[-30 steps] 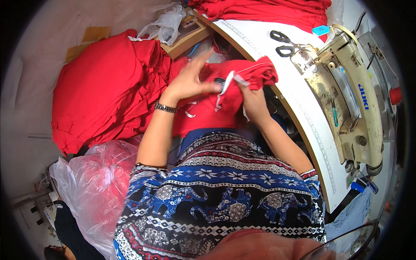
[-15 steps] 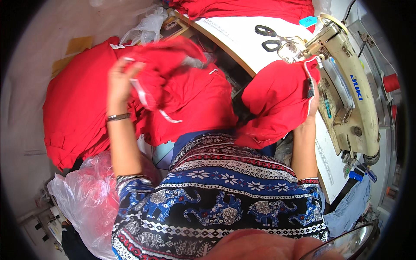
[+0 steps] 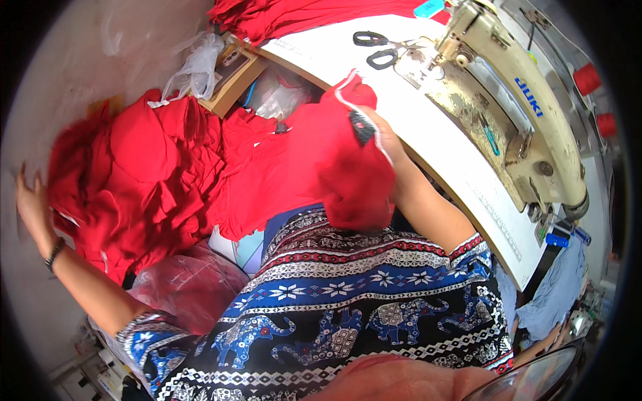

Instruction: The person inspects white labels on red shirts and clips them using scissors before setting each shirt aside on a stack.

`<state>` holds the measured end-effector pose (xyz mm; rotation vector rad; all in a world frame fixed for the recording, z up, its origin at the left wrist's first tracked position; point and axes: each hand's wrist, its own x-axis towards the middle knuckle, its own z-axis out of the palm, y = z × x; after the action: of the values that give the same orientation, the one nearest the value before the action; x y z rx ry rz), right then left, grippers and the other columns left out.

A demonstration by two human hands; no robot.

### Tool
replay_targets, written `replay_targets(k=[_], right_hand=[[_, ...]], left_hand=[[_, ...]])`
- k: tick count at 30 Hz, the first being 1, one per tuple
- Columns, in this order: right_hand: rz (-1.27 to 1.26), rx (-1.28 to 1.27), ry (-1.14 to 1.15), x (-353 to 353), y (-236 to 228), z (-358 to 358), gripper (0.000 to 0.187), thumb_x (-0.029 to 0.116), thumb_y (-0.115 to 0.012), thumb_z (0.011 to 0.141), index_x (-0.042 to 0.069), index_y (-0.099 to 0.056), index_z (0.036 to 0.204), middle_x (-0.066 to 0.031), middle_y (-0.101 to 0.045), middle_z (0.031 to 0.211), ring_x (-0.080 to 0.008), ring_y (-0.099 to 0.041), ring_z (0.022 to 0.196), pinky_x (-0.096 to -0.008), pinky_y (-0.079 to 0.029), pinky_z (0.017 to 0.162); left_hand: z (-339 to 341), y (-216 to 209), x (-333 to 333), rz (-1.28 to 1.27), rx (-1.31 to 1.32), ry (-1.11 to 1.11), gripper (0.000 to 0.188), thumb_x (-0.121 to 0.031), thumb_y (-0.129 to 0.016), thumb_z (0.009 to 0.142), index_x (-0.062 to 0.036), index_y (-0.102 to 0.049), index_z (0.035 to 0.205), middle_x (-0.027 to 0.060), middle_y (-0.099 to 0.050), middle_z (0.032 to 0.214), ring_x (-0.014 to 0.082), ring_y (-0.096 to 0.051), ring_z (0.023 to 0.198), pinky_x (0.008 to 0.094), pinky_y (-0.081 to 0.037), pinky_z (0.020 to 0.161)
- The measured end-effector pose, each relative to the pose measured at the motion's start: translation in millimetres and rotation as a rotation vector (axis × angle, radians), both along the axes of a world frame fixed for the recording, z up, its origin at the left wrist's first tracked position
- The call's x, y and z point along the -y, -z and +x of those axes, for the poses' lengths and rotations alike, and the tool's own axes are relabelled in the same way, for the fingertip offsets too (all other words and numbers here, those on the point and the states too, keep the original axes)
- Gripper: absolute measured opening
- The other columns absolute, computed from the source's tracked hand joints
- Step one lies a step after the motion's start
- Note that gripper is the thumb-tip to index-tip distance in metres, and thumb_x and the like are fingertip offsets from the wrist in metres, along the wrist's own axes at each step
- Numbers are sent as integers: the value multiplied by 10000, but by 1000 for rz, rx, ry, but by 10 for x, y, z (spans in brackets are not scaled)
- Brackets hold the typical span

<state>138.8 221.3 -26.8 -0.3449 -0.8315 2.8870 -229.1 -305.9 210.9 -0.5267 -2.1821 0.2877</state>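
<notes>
My right hand (image 3: 386, 138) grips a red garment (image 3: 348, 167) by its white-trimmed edge, next to a dark label patch. The garment hangs in front of my body, partly over more red cloth (image 3: 257, 180) across my lap. Far to the left, my left hand (image 3: 32, 200) has its fingers apart and holds nothing. It is beside a large rumpled heap of red garments (image 3: 144, 154), at the heap's outer edge. The fingertips of my right hand are partly hidden by the cloth.
A sewing machine (image 3: 528, 87) stands on the white table (image 3: 461, 194) at right. Black-handled scissors (image 3: 384, 48) lie near its needle end, a teal thread snipper (image 3: 490, 137) on its bed. An open drawer (image 3: 231, 83) juts out below the tabletop. A plastic bag (image 3: 190, 287) sits at lower left.
My left hand has moved left and let go of the red cloth it held, which now lies on the heap. My right hand has brought its garment leftward, away from the machine.
</notes>
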Motion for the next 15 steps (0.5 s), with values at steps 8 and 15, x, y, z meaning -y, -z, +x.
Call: replay_targets(k=[8,15], right_hand=[[628,-201,-307,64,302,-323,247,141,-559,894,31,-642,1098,-82,-668,1027,-138,-633,911,-283,-491,815],[988,182,165,-337,125,-257,252,192,-563,931,26,-630,1108,-32,-648,948,-117,-586,881,-261,-452,843]], left_hand=[[2295,1403,-3521,-65,1045,1355,314,-48,-607,798,-33,-633,1110,131,-554,1306,330,-477,1257,413,-381,1039],[1969,1796,-3397,450,1576,1131,123,-88,-567,903,2,-586,821,27,-604,765,108,-542,739,275,-437,713]])
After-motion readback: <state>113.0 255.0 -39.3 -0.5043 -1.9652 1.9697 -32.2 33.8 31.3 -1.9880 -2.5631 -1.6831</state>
